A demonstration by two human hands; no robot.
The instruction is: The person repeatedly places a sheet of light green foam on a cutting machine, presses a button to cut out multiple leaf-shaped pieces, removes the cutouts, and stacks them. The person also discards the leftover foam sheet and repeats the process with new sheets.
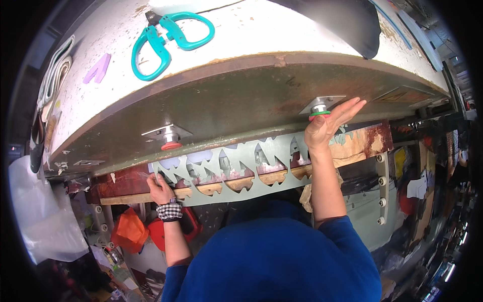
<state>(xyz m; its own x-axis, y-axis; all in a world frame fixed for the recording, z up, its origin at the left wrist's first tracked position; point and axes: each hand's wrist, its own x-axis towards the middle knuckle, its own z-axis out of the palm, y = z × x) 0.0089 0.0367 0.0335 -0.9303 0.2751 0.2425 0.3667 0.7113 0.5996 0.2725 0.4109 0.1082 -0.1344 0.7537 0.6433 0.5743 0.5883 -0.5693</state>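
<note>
A pale grey-green sheet [302, 189] with a row of large shaped cut-outs stretches across a worn wood and dark red board [354, 149]. At the sheet's left end, my left hand [161, 191] grips its edge, a checked band round the wrist. My right hand [329, 126] is raised to the machine's dark green front [241, 100], fingers stretched out. Its palm side meets the right push button [320, 114], which has a green ring and is partly hidden by the hand. The left push button [171, 143], red on a metal plate, stands untouched.
On the machine's white, scuffed top [241, 35] lie teal-handled scissors [162, 45], a small purple piece [97, 69] and a dark sheet [352, 25]. Clear plastic [43, 211] hangs at left. An orange bag [130, 230] and red container [188, 226] sit below the board.
</note>
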